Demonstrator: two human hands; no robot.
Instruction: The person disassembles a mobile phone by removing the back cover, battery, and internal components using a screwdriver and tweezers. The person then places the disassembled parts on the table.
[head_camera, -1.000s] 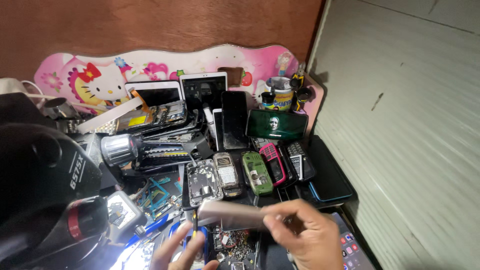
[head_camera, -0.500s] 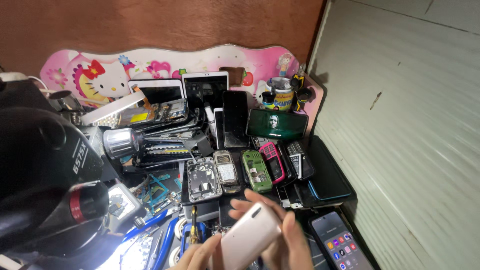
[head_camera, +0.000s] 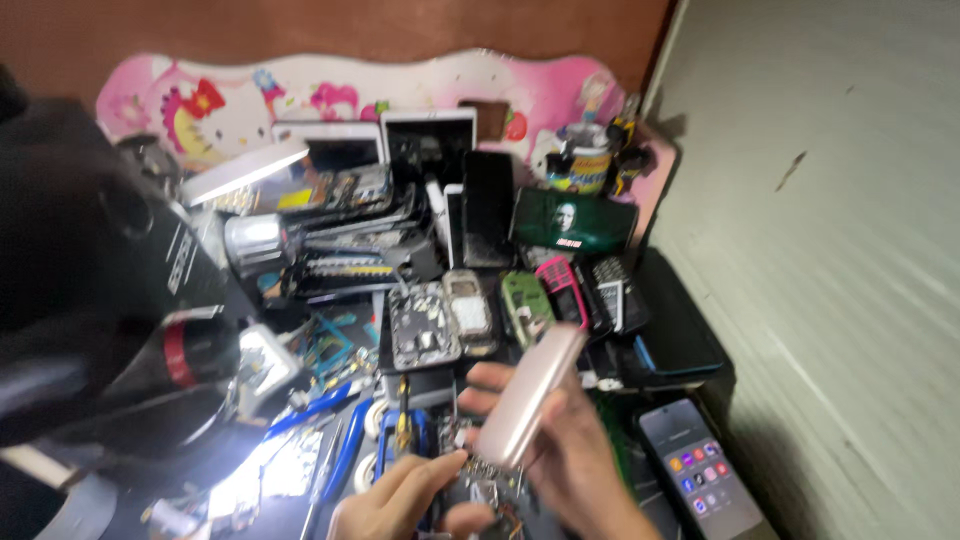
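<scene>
Now my right hand (head_camera: 570, 450) grips the pink phone casing (head_camera: 528, 398), tilted upright since a moment ago, near centre over the table (head_camera: 690, 330); left fingers (head_camera: 430, 470) pinch its lower end.

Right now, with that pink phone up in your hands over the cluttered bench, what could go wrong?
The pink phone is tilted, pinched between the right hand and left hand; a slip could drop it onto the loose parts and opened phones below. The lit smartphone lies close beside the right hand and could get knocked. The view is blurred, so the grip is hard to judge.
</scene>
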